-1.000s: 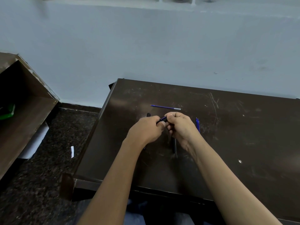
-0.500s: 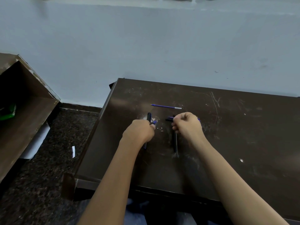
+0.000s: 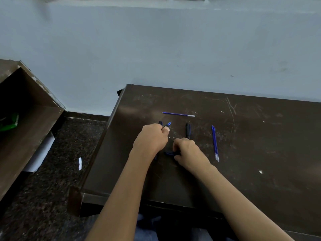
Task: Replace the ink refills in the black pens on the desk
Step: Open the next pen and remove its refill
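Gripping a pen piece with a blue tip [image 3: 168, 124] in the left hand [image 3: 151, 138], fingers curled tight around it, tip poking out past the thumb toward the desk's far edge. Hovering low over the desk [image 3: 260, 188] in its left half, just beside a black pen [image 3: 160, 122] lying under the knuckles, only its far end showing. Closing the right hand [image 3: 187, 152] around a dark barrel piece [image 3: 169, 153], short end sticking out leftward from the curled fingers, knuckles down near the desk surface; cannot tell whether resting on it. Lying just beyond the right hand, a second black pen [image 3: 188, 130], pointing toward the far edge, near end hidden by the fingers. Lying farther back, closer to the far edge, a single blue refill [image 3: 178, 114], running roughly parallel to that edge. Lying to the right of the right hand, well clear of it, a pair of blue refills [image 3: 215, 143] side by side, touching, pointing toward the far edge. Showing scratches and pale specks across the dark desk. Standing off the left edge, a brown shelf [image 3: 26, 122] with something green [image 3: 9, 121] inside. Lying on the speckled floor [image 3: 52, 197] between shelf and desk, a small white scrap [image 3: 80, 163].
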### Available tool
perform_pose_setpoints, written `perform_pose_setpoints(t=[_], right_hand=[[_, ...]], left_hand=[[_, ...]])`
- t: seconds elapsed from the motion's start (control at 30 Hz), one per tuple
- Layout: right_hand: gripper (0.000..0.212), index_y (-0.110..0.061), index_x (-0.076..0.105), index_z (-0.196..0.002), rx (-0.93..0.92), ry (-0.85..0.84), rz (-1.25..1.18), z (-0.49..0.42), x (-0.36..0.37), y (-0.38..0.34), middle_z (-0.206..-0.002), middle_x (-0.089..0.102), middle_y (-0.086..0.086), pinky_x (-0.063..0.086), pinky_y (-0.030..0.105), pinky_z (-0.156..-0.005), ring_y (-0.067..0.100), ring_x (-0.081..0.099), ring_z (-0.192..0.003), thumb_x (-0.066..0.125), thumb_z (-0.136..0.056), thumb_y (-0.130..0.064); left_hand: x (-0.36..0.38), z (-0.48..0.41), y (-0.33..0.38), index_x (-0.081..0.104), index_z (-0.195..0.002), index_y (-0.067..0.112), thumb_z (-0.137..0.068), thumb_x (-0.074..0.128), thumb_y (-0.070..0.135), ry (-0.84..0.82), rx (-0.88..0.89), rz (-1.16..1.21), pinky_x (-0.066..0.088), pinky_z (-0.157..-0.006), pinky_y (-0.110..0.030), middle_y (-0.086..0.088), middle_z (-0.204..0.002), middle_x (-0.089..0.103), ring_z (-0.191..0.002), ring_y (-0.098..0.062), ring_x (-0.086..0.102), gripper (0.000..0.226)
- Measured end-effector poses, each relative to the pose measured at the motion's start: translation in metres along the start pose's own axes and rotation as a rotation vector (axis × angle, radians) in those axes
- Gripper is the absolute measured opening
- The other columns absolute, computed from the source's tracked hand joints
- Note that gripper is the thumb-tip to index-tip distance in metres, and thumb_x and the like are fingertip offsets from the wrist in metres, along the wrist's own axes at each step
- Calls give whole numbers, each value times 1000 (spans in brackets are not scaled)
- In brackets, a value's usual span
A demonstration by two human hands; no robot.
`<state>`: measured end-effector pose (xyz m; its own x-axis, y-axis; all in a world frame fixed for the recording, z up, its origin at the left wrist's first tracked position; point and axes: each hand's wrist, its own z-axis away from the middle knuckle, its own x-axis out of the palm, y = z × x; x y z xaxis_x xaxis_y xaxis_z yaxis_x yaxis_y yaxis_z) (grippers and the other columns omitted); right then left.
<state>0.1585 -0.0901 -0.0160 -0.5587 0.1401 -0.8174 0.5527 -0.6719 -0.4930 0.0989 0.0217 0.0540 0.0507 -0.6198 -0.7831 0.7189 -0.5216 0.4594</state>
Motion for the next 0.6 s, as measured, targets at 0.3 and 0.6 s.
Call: perform_pose_setpoints(t=[0.3,0.6], right_hand=[[31,-2,70,-91,309,88,-1102,-4,-29,-12,-71,63,5,48,23,-61,10,52,-61,65,-87,-33],[10,-7,66,-81,344,115,-1492,-2,-39,-16,-61,61,-1,39,14,-48,4,50,-48,66,-86,-16]], left_hand=[[1,1,-1,59,-101,15,-96,48,28,-118,95,131,53,-62,-23,-7,-94,65,-70,-10,60,18],[3,3,8,64,-82,13,-100,38,34,-150,179,91,35,-56,-21,2,-68,61,-60,-7,50,37]])
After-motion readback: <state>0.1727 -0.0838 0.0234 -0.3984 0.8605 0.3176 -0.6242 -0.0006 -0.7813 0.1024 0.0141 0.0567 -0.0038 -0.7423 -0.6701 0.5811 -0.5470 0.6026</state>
